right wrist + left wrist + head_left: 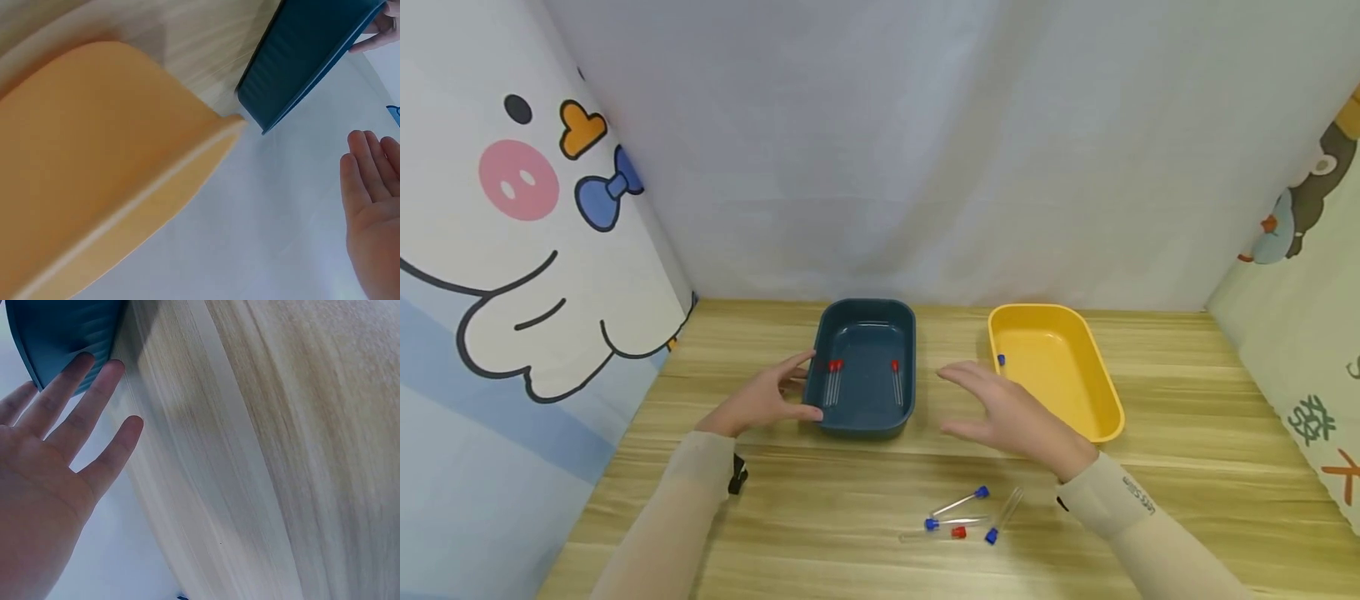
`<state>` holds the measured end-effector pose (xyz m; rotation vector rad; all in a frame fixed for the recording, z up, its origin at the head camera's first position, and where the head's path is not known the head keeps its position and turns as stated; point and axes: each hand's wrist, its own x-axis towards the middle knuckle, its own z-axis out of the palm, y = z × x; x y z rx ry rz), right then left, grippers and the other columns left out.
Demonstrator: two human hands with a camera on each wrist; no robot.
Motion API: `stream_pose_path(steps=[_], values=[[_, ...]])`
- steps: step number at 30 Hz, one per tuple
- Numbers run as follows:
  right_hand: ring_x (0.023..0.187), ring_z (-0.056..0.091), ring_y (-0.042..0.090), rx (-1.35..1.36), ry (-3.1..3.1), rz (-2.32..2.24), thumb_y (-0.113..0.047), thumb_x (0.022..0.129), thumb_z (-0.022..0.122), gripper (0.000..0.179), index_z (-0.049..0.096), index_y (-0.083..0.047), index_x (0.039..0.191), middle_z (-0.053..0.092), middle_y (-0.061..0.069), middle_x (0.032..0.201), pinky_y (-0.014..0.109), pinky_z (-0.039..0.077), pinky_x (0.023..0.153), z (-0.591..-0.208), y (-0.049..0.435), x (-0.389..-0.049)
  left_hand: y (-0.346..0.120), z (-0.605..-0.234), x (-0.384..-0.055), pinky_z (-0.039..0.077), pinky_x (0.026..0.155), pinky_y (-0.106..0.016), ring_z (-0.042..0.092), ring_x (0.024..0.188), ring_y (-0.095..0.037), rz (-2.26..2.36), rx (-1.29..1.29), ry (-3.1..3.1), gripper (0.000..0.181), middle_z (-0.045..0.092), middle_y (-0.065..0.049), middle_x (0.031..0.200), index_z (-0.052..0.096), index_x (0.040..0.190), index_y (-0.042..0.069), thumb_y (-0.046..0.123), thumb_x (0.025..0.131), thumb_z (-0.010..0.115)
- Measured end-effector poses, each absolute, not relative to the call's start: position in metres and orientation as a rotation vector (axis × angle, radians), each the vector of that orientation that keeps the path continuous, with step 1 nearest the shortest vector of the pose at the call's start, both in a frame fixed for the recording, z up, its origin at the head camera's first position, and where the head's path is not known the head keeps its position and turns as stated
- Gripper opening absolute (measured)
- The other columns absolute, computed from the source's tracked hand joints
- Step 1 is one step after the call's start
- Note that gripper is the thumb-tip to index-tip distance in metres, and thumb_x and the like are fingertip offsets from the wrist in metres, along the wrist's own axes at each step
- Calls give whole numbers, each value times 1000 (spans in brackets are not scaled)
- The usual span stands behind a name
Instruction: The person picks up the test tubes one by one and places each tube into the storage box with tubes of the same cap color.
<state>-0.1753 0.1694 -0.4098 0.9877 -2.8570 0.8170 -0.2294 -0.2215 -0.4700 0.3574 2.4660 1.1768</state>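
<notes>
My left hand [765, 397] is at the left wall of the dark blue bin [867, 422], fingers spread along its outer side and thumb at the front left corner. In the left wrist view its fingertips [112, 367] overlap the bin's wall. Inside that bin lie red-capped test tubes [897, 385], two at the left and one at the right. My right hand [1011, 414] is held between the bins with thumb and fingers apart, holding nothing. It overlaps the yellow bin [1105, 367], where a blue cap [1002, 360] shows at the left wall.
Several capped test tubes lie on the wooden table in front of the bins: three with blue caps, such as one blue-capped tube [1004, 517], and one red-capped tube [932, 535]. A pale curtain [925, 167] hangs behind the table, with printed cloths at both sides.
</notes>
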Motion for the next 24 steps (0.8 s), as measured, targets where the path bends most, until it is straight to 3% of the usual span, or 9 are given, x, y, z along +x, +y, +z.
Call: stream_pose_path(steps=[6, 24], values=[[137, 57, 36, 996, -2852, 806, -33, 89, 82, 66, 58, -5, 144, 60, 14, 148, 52, 51, 111, -418, 183, -161, -221, -469, -228, 42, 116, -61, 55, 139, -37, 1181, 351, 2460, 112, 48, -17, 158, 21, 166, 27, 48, 79, 88], [118, 68, 25, 1124, -2755, 899, -22, 86, 85, 48, 69, -6, 128, 69, 6, 129, 41, 60, 98, -457, 191, -126, -220, -466, -229, 44, 115, -61, 56, 138, -38, 1109, 364, 2497, 109, 48, -19, 157, 19, 167, 27, 45, 83, 86]])
